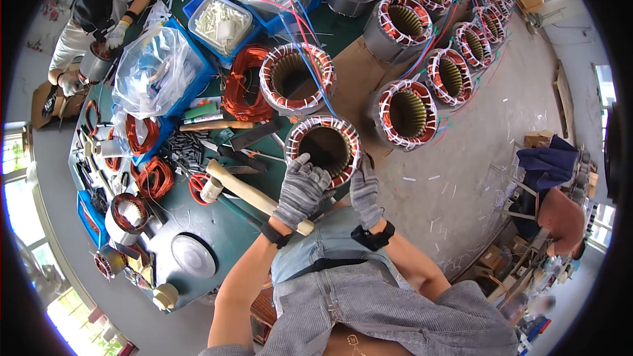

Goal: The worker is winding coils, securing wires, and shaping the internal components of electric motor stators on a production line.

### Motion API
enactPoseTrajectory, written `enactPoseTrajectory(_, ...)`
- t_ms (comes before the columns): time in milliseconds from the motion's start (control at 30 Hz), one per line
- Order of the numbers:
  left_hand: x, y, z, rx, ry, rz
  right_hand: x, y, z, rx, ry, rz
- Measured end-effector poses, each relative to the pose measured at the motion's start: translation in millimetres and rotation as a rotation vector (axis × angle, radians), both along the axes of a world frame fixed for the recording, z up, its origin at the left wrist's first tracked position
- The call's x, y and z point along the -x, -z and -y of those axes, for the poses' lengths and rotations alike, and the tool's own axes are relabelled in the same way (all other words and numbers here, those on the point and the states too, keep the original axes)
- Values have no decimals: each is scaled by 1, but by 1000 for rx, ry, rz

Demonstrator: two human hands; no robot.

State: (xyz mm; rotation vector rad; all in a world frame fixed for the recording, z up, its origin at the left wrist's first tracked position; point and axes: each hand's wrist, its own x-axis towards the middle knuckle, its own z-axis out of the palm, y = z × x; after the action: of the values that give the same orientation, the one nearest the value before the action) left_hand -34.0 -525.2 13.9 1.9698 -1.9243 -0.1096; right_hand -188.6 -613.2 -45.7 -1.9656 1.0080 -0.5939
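Note:
A motor stator [351, 151] stands at the table's near edge, its copper windings laced with white cord around the rim. My left hand [301, 191], in a grey striped glove, grips the stator's near left rim with its fingers bent over the edge. Gloved alike, my right hand [364, 192] holds the stator's right side; some of its fingers are hidden behind the wall. A wooden-handled mallet [247, 191] lies left of my left hand, its handle running beneath that wrist. Just beyond is a second stator [267, 86], with blue and red leads hanging across it.
Several more stators [382, 118] stand in rows to the right. Copper wire coils [245, 86], a white tub [221, 26] of pale pieces and scissors [198, 188] lie leftward. A co-worker [99, 20] handles another stator at far left; another person [560, 224] is at far right.

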Motion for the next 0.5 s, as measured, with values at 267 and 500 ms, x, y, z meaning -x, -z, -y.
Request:
enactPoseTrajectory(267, -3, -11, 7, -74, -40, 32, 2, 8, 28, 56, -107, -41)
enactPoseTrajectory(500, 15, -21, -6, 438, -595, -251, -38, -97, 106, -395, -171, 342)
